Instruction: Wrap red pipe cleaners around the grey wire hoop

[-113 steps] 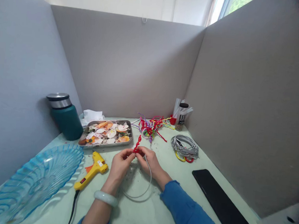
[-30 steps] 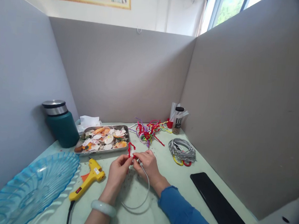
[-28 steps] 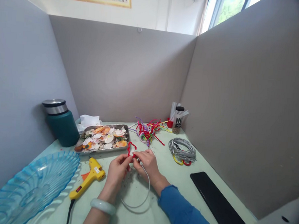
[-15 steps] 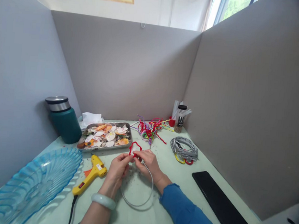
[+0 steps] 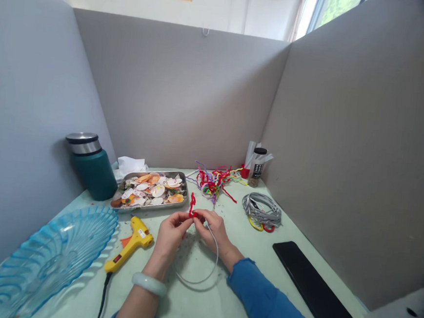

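My left hand and my right hand meet over the middle of the table, fingertips pinched together. Between them is a piece of red yarn, whose loose end stands up above the fingers. A thin grey-white ring of cable runs from my right fingers down in a loop below both hands. The yarn sits at the ring where the fingertips hide how it is wrapped. Close to my left hand lies a yellow glue gun on its side, its black cord trailing toward the front edge.
A metal tray of shells stands behind my left hand, with a teal bottle beside it. A blue glass dish is at the left. Tangled coloured yarn, a jar, coiled grey cable and a black slab lie rightward.
The red yarn's free end was bent over toward my right hand a half second ago and now stands upright. Both hands stay pinched together; the whole view has shifted slightly.
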The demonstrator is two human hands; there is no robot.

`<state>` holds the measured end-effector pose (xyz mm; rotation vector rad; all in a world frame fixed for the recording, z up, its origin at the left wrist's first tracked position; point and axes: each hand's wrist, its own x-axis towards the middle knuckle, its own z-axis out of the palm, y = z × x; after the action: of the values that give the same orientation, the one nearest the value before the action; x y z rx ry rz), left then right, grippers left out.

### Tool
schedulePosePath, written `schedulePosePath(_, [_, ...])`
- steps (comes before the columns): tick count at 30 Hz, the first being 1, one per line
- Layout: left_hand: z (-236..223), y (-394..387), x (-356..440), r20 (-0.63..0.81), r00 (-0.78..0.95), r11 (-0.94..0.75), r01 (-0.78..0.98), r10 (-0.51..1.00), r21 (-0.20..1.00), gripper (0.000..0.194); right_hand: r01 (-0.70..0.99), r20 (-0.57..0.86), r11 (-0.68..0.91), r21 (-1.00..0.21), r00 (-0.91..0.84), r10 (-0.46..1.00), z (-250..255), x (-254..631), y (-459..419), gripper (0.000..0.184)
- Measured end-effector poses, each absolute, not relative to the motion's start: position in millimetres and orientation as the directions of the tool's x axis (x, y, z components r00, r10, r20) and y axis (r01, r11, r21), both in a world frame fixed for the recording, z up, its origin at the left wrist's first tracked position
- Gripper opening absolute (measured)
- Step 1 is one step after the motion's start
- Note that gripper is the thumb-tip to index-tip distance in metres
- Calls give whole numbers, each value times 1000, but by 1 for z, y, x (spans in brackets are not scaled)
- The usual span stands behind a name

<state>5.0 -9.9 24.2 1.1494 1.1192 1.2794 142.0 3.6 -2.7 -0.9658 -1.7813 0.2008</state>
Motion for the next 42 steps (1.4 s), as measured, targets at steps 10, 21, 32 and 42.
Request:
schedulePosePath(10, [19,-8,2,89,-42,-92,-82,995,992,33,404,652,641,-653,-130,747,-2,146,5,27])
schedulePosePath(21, [17,-4,0,125,-26,-127,-46,992,991,22,-104,196,181,-978,-154,968,11,156,14,20])
schedulePosePath(32, [20,-9,2,-178,87,194,-245,980,950,28,141,457,469,-872,-113,883,-2,145,11,16])
schedulePosePath(42, [18,-8,-2,-271,216,334,-351,938,875,24,457,675,689,-562,-228,702,2,151,6,17])
